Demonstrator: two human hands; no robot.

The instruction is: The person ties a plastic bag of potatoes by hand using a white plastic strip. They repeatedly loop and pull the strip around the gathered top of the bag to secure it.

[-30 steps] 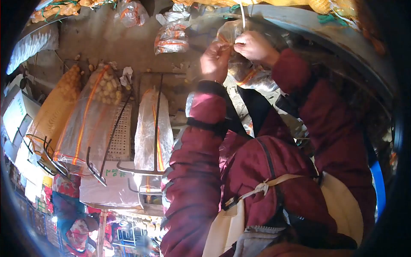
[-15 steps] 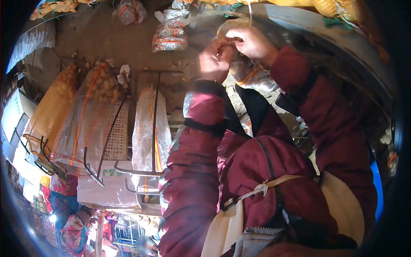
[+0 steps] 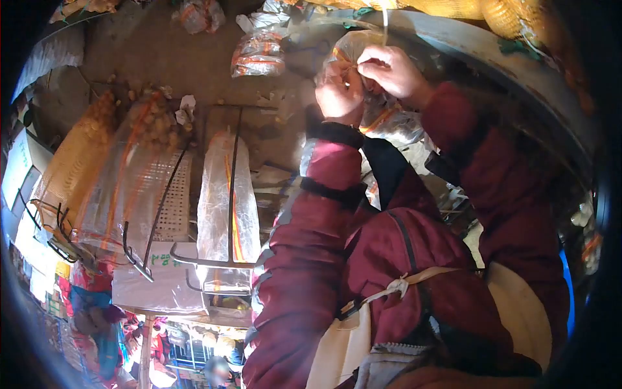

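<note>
Both hands are close together at a clear plastic bag (image 3: 393, 123) with orange stripes, near the top of the head view. My left hand (image 3: 340, 94) is closed, its fingers curled around gathered plastic. My right hand (image 3: 395, 72) pinches at the same gathered part, thumb and finger touching beside the left fingers. Clear plastic (image 3: 353, 45) also shows beyond the hands. What exactly sits between the fingertips is too small to make out. The lower part of the bag is shiny and crumpled, and its contents cannot be told.
To the left, a mesh bag (image 3: 74, 159) and a clear striped bag (image 3: 129, 175) hold round produce. Another clear bag (image 3: 223, 207) lies by a metal hook stand (image 3: 214, 262). A folded bag bundle (image 3: 258, 55) lies on the floor. People (image 3: 97, 324) are at lower left.
Both hands have shifted slightly right and down, still at the gathered plastic. The left forearm has moved right too. At lower left, a person has changed position.
</note>
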